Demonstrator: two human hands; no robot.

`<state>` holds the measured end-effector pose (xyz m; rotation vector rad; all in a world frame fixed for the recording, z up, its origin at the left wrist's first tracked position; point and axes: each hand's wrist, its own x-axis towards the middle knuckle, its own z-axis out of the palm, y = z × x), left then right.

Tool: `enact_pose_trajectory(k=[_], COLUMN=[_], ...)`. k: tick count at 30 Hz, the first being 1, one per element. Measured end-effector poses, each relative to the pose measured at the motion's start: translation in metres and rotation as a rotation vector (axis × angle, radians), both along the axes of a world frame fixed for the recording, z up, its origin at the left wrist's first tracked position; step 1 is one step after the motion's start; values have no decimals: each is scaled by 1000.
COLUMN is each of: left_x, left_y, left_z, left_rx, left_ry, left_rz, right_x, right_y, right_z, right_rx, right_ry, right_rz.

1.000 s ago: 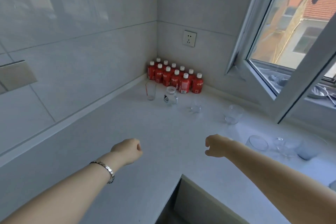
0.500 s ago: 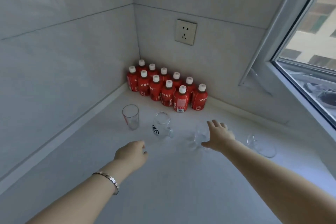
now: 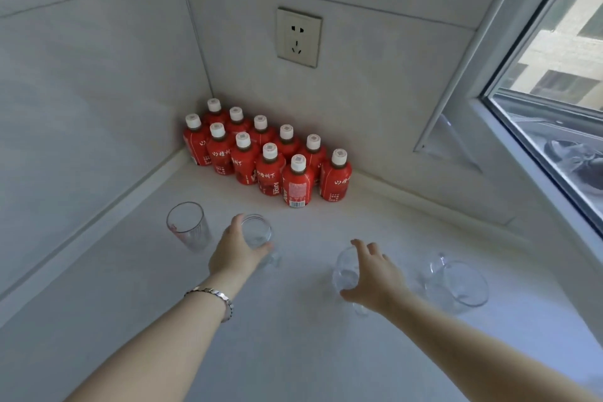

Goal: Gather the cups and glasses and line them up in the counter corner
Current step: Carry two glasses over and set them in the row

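1. White counter (image 3: 293,352) runs into a tiled corner, with a window (image 3: 554,81) on the right wall and a wall socket (image 3: 298,37) above the corner.
2. 12 red bottles (image 3: 267,157) with white caps stand in 2 rows, tucked into the corner.
3. A person's left hand (image 3: 233,253), a bracelet (image 3: 215,299) at its wrist, is wrapped around a clear mug (image 3: 256,233) standing upright on the counter.
4. The right hand (image 3: 375,281) has its fingers spread around a small clear glass (image 3: 346,274); whether the grip is closed cannot be told.
5. A tall tumbler (image 3: 187,225) stands just left of the mug, untouched.
6. A round glass cup (image 3: 456,284) sits right of the right hand, apart from it.
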<state>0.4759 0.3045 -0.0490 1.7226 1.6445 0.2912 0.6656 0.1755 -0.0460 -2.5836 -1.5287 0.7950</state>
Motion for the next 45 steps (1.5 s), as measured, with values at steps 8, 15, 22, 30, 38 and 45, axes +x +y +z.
enact_pose_trajectory(k=[8,15,22,30,38,45], left_x=[-8,-38,-124,-278,-462,-602], left_y=[-69,-213,-351,-502,-659,-741], left_z=[14,46,74,95,92,95], left_rx=[144,139,112,91,78,38], left_ry=[34,-28,27,87,11,49], left_rz=[45,224,376,665,912,985], right_x=[14,-10,-105,-277,-491,-641], right_y=[-69,-125,-182,-256,-362,-426], right_z=[18,41,71,100,97,91], right_rx=[9,52,80,121,84,35], right_ry=[-1,5,25,5,37,57], right_rz=[132,415,762,1132,1322,1413])
